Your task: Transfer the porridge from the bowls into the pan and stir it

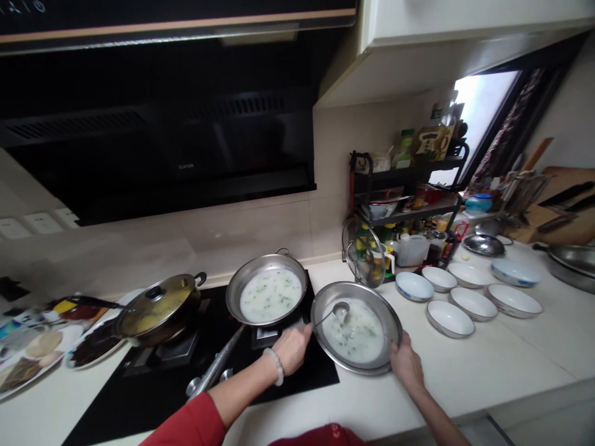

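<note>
My left hand [292,349], with a pale bead bracelet at the wrist, is closed on the thin handle of a metal ladle [341,308]. The ladle's bowl dips into milky white soup with green bits, held in a wide steel basin [393,322]. On the basin's right rim my right hand [408,362] has a grip, its fingers partly hidden by the rim. The basin rests at the stove's right edge, partly over the counter. Left of it, a steel pan [233,298] with similar white soup sits on the right burner, its long handle pointing toward me.
A lidded pan [162,303] with yellowish contents stands on the left burner. Plates of food [69,337] lie further left. Several white bowls [450,319] stand on the right counter, before a black condiment rack [409,214] and a leaning glass lid [365,251]. The range hood [186,142] hangs above.
</note>
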The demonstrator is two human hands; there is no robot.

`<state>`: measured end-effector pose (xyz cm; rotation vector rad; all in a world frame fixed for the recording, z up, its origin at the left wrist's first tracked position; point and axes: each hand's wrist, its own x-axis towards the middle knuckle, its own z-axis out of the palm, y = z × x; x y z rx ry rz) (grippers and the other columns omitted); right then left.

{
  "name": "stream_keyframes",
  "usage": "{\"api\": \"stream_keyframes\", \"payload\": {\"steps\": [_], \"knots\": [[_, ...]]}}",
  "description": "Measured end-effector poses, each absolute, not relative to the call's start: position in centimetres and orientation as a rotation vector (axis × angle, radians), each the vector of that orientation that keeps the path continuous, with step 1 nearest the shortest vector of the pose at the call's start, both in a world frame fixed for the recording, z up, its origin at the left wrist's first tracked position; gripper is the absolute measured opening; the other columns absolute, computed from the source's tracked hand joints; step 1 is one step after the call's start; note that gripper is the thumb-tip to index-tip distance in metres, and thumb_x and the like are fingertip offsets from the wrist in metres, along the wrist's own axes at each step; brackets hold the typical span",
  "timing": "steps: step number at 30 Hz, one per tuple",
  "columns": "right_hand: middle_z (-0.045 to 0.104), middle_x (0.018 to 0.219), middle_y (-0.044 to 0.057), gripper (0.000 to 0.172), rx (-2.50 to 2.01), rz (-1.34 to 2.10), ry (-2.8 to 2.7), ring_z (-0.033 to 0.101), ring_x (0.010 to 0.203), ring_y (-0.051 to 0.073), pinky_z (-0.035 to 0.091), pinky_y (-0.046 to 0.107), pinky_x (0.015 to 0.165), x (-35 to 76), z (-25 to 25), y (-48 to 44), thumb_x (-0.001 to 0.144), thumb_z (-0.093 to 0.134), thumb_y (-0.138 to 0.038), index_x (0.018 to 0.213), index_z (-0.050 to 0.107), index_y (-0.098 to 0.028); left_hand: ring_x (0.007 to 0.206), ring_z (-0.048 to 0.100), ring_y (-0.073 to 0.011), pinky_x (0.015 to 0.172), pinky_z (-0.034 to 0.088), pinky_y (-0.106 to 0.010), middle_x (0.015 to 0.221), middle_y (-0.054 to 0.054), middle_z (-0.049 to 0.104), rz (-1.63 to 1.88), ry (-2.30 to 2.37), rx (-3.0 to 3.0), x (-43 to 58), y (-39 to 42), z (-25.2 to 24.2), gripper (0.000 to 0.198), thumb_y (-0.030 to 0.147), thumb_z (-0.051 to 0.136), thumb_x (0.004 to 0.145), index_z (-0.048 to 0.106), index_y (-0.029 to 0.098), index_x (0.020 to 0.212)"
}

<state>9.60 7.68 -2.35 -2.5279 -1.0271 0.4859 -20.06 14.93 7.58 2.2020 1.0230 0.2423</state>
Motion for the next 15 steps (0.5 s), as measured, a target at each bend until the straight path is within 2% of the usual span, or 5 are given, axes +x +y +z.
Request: {"api": "stream_keyframes", "payload": {"steps": [3,6,9,12,15], "knots": [[0.069,0.096,0.02,0.053,-2.529,0.467,-1.037,0.067,0.089,0.03,0.048,0.038,0.077,9.7,-2.6,7.7,0.092,0.023,-0.031,0.138,0.029,-0.005,0.088,0.06,-0.0229,0.078,0.043,-0.033,0.107,-0.016,0.061,0.185,1.068,2.465,-20.4,14.7,7.9,0.057,0.002,0.047,0.069,0.048,0.014,0.125],[0.069,0.095,0.02,0.053,-2.526,0.46,-1.049,0.067,0.089,0.03,0.048,0.038,0.076,9.7,-2.8,7.6,0.092,0.022,-0.031,0.138,0.03,-0.005,0.072,0.058,-0.0159,0.069,0.043,-0.027,0.081,-0.007,0.063,0.38,1.077,2.331,-20.8,15.1,8.5,0.036,0.008,0.041,0.078,0.057,0.014,0.109],[0.068,0.095,0.02,0.054,-2.534,0.454,-1.048,0.067,0.089,0.03,0.048,0.038,0.077,9.8,-2.9,7.6,0.092,0.022,-0.031,0.138,0.029,-0.004,0.054,0.046,-0.0104,0.055,0.038,-0.022,0.06,0.001,0.052,0.547,1.141,1.976,-21.7,16.2,9.2,0.024,0.021,0.041,0.084,0.06,0.013,0.096],[0.068,0.097,0.021,0.054,-2.535,0.45,-1.043,0.067,0.091,0.03,0.048,0.038,0.078,9.9,-3.0,7.7,0.092,0.022,-0.031,0.138,0.029,-0.004,0.043,0.034,-0.0063,0.044,0.028,-0.019,0.058,0.006,0.047,0.638,1.172,1.638,-23.7,17.5,10.2,0.03,0.034,0.044,0.084,0.057,0.012,0.1],[0.068,0.098,0.021,0.055,-2.537,0.451,-1.05,0.067,0.092,0.031,0.048,0.038,0.079,10.0,-3.1,7.7,0.092,0.021,-0.031,0.139,0.028,-0.004,0.039,0.032,-0.0054,0.041,0.026,-0.019,0.059,0.006,0.049,0.692,1.291,1.551,-26.4,19.0,11.1,0.034,0.033,0.044,0.083,0.055,0.012,0.108]]}}
